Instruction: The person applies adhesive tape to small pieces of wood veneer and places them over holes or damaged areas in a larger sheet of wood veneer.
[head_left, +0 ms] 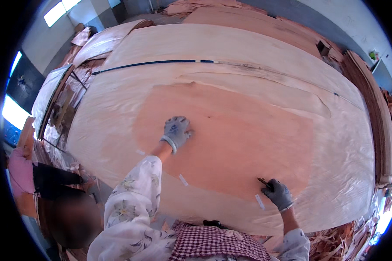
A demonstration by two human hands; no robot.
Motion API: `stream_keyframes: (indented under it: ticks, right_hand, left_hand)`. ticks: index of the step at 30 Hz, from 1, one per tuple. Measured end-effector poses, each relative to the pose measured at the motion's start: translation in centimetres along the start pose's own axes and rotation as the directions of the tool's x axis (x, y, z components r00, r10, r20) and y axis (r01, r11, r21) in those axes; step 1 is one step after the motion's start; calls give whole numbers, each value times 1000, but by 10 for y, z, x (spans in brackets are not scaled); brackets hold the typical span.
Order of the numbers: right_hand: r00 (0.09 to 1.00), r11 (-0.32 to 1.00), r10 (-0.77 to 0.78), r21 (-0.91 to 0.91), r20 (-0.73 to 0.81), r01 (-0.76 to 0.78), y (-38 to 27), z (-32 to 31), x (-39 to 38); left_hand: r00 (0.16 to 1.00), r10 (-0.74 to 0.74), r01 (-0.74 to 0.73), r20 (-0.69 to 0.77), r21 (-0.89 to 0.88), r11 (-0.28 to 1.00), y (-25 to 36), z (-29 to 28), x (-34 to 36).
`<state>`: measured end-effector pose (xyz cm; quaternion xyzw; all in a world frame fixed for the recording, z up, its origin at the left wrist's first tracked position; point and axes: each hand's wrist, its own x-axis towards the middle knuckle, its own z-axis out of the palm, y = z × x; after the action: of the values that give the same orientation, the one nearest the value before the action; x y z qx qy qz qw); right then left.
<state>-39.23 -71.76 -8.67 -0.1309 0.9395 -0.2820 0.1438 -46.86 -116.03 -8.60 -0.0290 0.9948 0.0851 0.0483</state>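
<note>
A thin reddish-orange sheet [235, 143] lies centrally, seemingly already spread flat though what is left cannot be told, on a larger pale sheet [104, 104], the grey-gloved left hand [177, 131] loosely spread over it, the grey-gloved right hand [278, 195] gripping a slender dark tool [263, 182] near right.

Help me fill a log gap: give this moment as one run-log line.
left hand: gloved, on reddish sheet | right hand: gloved, holding dark tool | white strip: beside right hand

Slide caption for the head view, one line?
Gloved left hand on a reddish area amid pale sheeting, gloved right hand holding a slim dark tool near a white strip.
</note>
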Motion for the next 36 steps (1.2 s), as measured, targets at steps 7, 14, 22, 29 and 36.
stream_keyframes:
  ticks: [7,14,22,29,36]
  right_hand:
    - [994,989,107,102,-11,-105,19,15,4]
    - [975,978,208,1,82,-209,-2,-4,10]
    - [989,990,141,-5,48,-141,0,1,13]
    - [984,984,168,58,51,-171,-7,-4,8]
    - [989,989,147,19,37,-147,15,5,8]
  left_hand:
    - [995,44,-43,-90,20,999,26,6,97]
    - [986,167,-164,4,207,964,30,-5,174]
    - [974,224,-228,47,136,964,34,-6,190]
    - [894,367,-339,-257,145,929,19,24,192]
    - [788,278,-303,-550,48,952,6,-27,181]
